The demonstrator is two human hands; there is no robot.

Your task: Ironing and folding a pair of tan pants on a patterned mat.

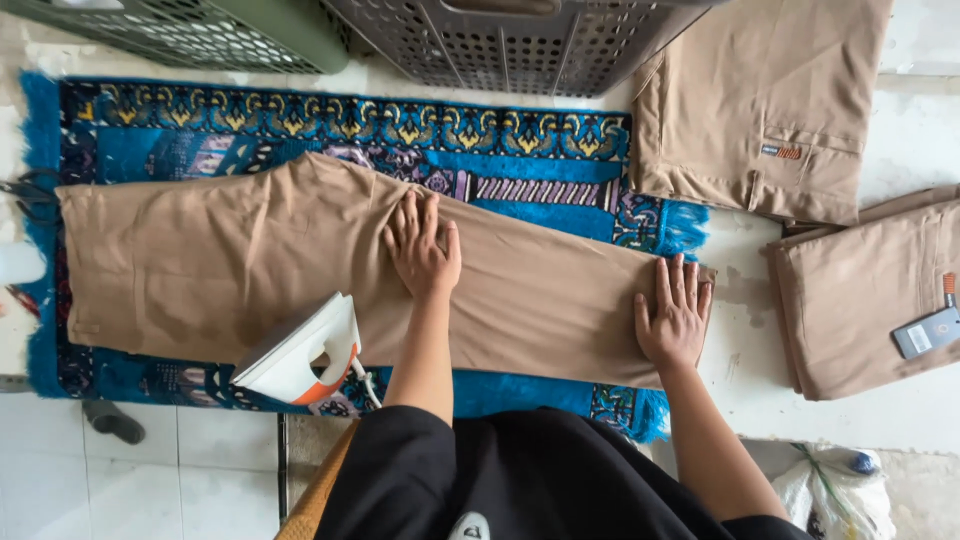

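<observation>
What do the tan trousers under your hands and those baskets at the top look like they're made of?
Tan trousers: probably a smooth, matte woven cloth; they crease softly under the left hand and right hand. Grey basket: likely moulded plastic, with regular punched holes.

A home laundry corner, with ironing done on the white tiled floor [180, 480]. A blue patterned fringed rug [300, 130] serves as the ironing pad, a white-and-orange electric iron [300, 355] rests on it, perforated plastic laundry baskets [510, 40] stand at the far side, and folded tan trousers [770, 100] lie to the right.
</observation>
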